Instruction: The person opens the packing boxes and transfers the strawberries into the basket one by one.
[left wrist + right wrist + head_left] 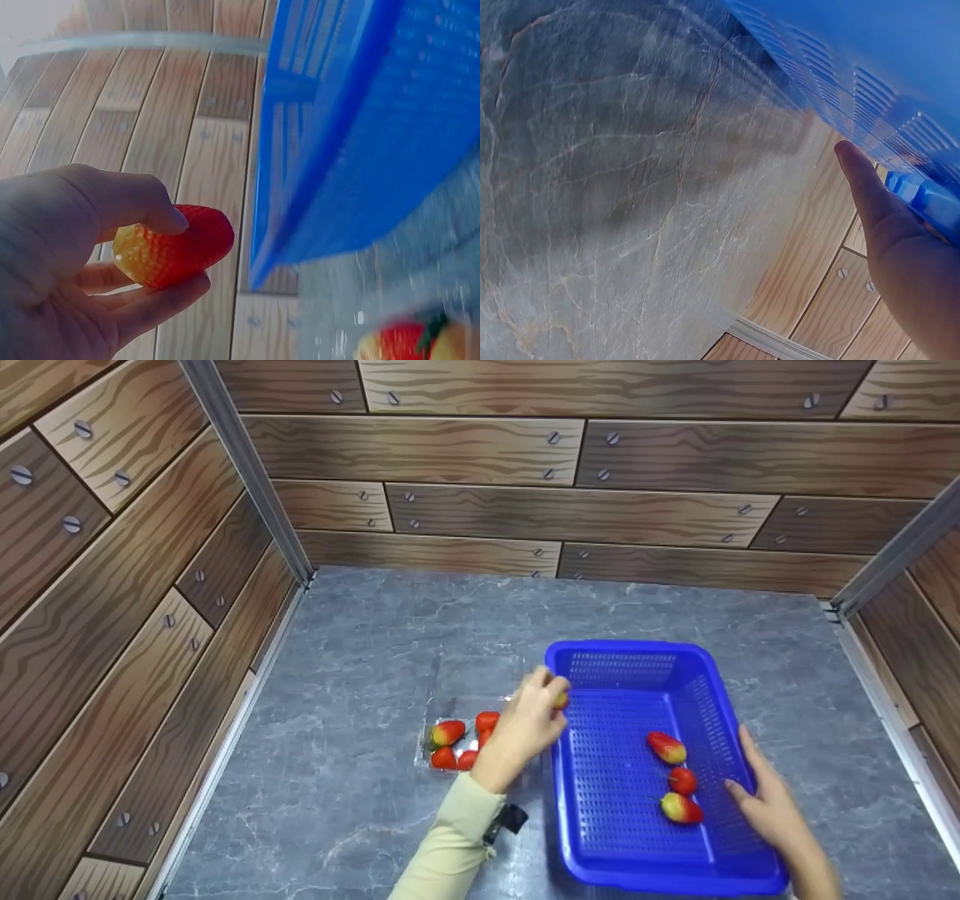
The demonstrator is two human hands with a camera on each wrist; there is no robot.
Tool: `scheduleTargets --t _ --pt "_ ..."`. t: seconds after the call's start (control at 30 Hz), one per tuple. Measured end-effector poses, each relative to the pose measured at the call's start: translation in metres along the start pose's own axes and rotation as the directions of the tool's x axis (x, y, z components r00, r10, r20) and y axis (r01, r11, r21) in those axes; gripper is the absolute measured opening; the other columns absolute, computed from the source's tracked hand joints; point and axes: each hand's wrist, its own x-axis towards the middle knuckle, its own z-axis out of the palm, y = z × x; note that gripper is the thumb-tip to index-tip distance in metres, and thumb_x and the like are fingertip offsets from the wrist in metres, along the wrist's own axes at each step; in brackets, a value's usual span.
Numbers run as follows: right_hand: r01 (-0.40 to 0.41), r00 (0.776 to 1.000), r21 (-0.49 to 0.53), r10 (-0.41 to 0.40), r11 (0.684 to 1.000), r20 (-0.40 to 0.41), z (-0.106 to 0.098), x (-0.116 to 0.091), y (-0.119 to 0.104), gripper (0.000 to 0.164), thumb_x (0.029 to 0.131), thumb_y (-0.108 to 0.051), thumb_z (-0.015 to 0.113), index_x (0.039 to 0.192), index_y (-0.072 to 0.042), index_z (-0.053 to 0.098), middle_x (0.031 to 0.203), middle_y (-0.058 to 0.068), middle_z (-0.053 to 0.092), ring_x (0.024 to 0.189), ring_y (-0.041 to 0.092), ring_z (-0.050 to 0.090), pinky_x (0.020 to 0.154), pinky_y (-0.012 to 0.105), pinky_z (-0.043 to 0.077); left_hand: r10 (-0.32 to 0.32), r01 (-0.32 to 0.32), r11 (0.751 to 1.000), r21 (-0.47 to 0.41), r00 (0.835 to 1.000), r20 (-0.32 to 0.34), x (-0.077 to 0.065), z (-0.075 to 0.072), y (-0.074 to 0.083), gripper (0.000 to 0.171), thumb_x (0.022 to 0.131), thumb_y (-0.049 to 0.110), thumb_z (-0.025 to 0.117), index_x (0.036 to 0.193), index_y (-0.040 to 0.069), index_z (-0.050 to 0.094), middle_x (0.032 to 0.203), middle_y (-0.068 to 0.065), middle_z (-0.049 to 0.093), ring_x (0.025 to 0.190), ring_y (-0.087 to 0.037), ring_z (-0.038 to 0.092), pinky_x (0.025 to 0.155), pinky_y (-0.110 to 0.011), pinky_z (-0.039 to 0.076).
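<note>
A red and yellow strawberry (187, 247) is pinched between the thumb and fingers of my left hand (529, 720). This hand is beside the left rim of a blue plastic basket (611, 765), its wrist passing over a clear plastic box. With the thumb on the inner side and fingers outside, my right hand (772, 802) grips the basket's right rim. Inside the basket lie an upper strawberry (667, 748), a small red one (682, 780) and a lower one (682, 808). Several more strawberries (448, 731) sit in the clear box, partly hidden by my left arm.
The clear box's raised lid (480, 675) stands to the basket's left. Both are on a grey marbled tabletop (360, 660). Wood-patterned walls (480, 450) with metal edge strips enclose the back and sides.
</note>
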Motion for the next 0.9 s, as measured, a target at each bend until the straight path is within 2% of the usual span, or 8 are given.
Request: scheduleTargets --t 0.1,0.17,0.3,0.4,0.6,0.73,0.8,0.9 --pt "0.009 1.0 -0.01 -0.009 1.0 -0.005 0.0 0.0 0.0 0.087 0.082 0.019 0.057 0.156 -0.002 0.016 0.151 0.041 0.021 0.14 0.005 0.018 0.102 0.0 0.011 0.029 -0.03 1.0 0.011 0.998 0.047 0.006 0.006 0.01 0.03 0.075 0.0 0.072 0.103 0.01 0.066 0.099 -0.002 0.052 0.091 -0.017 0.054 0.074 -0.022 0.052" --pt "0.004 1.0 -0.006 -0.004 1.0 -0.001 0.0 0.001 0.0 0.087 0.082 0.019 0.056 0.156 -0.002 0.015 0.151 0.04 0.02 0.141 0.011 0.019 0.102 0.0 0.011 0.055 -0.057 0.998 0.027 0.996 0.07 0.011 0.012 0.016 0.027 0.076 0.002 0.073 0.1 0.011 0.065 0.097 -0.001 0.051 0.089 -0.016 0.053 0.074 -0.019 0.05" --pt "-0.021 1.0 -0.005 0.022 1.0 0.012 0.0 0.001 0.0 0.088 0.083 0.019 0.055 0.157 -0.004 0.013 0.153 0.039 0.018 0.142 0.032 0.019 0.101 0.0 0.01 0.103 -0.112 0.991 0.076 0.988 0.115 0.018 0.023 0.027 0.024 0.076 0.004 0.074 0.095 0.012 0.063 0.095 0.0 0.05 0.087 -0.016 0.053 0.071 -0.017 0.048" --pt "-0.034 0.999 -0.008 0.034 0.999 0.017 0.0 0.001 0.0 0.088 0.084 0.018 0.056 0.157 -0.005 0.013 0.153 0.038 0.018 0.141 0.038 0.02 0.1 0.0 0.011 0.113 -0.131 0.986 0.104 0.98 0.164 0.023 0.031 0.034 0.024 0.075 0.004 0.074 0.094 0.013 0.063 0.096 0.001 0.05 0.086 -0.015 0.052 0.069 -0.016 0.047" --pt "-0.027 1.0 -0.01 0.027 1.0 0.015 0.001 0.0 0.0 0.088 0.084 0.018 0.056 0.157 -0.005 0.014 0.152 0.038 0.019 0.142 0.029 0.021 0.1 -0.001 0.012 0.135 -0.183 0.969 0.166 0.955 0.263 0.03 0.047 0.044 0.022 0.077 0.006 0.075 0.092 0.015 0.063 0.097 0.001 0.052 0.084 -0.014 0.051 0.065 -0.017 0.048" --pt "-0.038 0.999 -0.006 0.038 0.999 0.021 0.001 -0.001 -0.001 0.088 0.085 0.017 0.056 0.158 -0.007 0.013 0.153 0.038 0.018 0.141 0.037 0.021 0.1 0.0 0.011 0.158 -0.233 0.948 0.218 0.937 0.313 0.035 0.054 0.049 0.019 0.078 0.009 0.075 0.092 0.016 0.063 0.098 0.0 0.054 0.084 -0.016 0.054 0.062 -0.019 0.05" --pt "-0.048 0.999 -0.002 0.048 0.999 0.024 0.0 -0.001 -0.002 0.089 0.085 0.017 0.055 0.158 -0.008 0.012 0.153 0.037 0.017 0.14 0.042 0.022 0.1 0.0 0.012 0.16 -0.248 0.94 0.236 0.928 0.338 0.039 0.058 0.052 0.02 0.079 0.01 0.075 0.095 0.017 0.064 0.1 0.0 0.056 0.086 -0.016 0.057 0.063 -0.021 0.052" --pt "-0.056 0.998 0.003 0.056 0.998 0.03 0.0 -0.002 -0.002 0.089 0.085 0.017 0.055 0.158 -0.008 0.012 0.153 0.038 0.017 0.14 0.041 0.022 0.1 0.0 0.013 0.151 -0.262 0.93 0.259 0.912 0.381 0.045 0.063 0.056 0.028 0.081 0.011 0.074 0.106 0.017 0.065 0.104 -0.001 0.059 0.089 -0.018 0.059 0.066 -0.024 0.055"
